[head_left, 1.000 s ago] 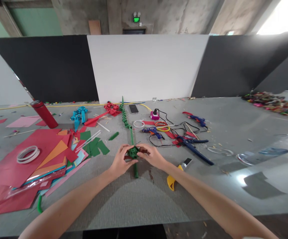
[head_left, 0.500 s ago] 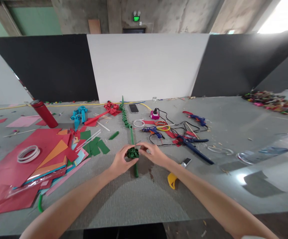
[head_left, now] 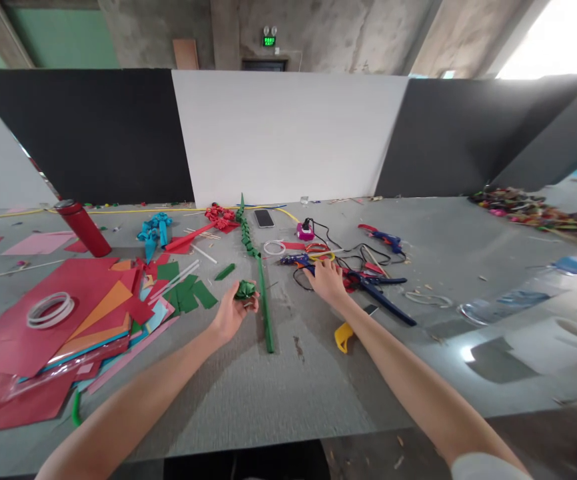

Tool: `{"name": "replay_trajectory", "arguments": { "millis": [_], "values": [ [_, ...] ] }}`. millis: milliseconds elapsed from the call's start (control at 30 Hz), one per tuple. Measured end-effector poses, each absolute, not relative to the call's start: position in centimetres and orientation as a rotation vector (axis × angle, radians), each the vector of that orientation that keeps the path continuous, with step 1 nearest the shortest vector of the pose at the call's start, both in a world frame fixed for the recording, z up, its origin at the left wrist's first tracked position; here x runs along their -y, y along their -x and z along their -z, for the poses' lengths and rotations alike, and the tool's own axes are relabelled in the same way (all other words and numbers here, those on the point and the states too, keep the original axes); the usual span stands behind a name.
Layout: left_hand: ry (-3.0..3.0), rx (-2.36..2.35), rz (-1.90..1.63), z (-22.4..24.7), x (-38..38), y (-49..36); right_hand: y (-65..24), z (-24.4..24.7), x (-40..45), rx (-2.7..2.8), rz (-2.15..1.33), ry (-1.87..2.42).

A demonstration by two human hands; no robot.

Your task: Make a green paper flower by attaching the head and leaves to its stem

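- Where red sheets (head_left: 13, 327) lie at left, white rings (head_left: 48, 325) rest on top.
- Left hand (head_left: 232, 312): holding folded green paper (head_left: 245, 289).
- Green stem (head_left: 265, 303): on table (head_left: 208, 407), between hands.
- Right hand (head_left: 328, 283): at blue glue gun (head_left: 294, 259), grip cannot be told.

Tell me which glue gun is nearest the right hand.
The front-left glue gun, at the right hand; the other glue gun lies farther back and right, clear of both hands.
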State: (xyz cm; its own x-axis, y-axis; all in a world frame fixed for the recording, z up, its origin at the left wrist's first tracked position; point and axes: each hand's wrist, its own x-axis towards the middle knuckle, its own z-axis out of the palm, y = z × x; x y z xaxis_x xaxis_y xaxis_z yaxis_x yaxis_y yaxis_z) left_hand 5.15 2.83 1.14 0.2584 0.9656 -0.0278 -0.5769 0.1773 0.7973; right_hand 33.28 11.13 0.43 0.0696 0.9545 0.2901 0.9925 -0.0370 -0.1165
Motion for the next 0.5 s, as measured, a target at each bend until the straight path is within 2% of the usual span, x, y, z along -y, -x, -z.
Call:
{"name": "replay_trajectory", "arguments": {
  "millis": [500],
  "values": [
    [-0.497, -0.567, -1.142, -0.9, -3.6, -4.7, -34.3, 0.3, -12.4, 1.740, -0.131, 1.858]
  ]
}}
